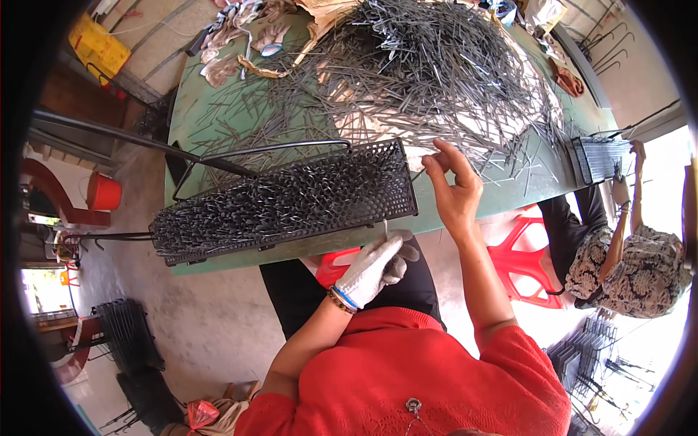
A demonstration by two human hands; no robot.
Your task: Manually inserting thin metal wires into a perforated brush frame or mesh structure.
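Observation:
A long black perforated metal basket (407, 174) lies slantwise along the near edge of the green table, packed with short dark rods (269, 196) standing on end. At its right end there are fewer rods and the bare mesh shows. My right hand (458, 185), ungloved, is just beyond that end, thumb and fingers curled toward each other; whatever they pinch is too small to make out. Below the basket's front edge, my left hand (378, 269) in a whitish glove has its fingers curled in. A thin pale tip rises above it, and I cannot tell what it holds.
A large heap of loose dark rods (443, 58) covers the far table, over brown paper. Rags and gloves (247, 36) lie at the far left. A black bar (138, 138) reaches in above the basket. To the right sit a red stool (523, 261) and a co-worker at another basket (600, 156).

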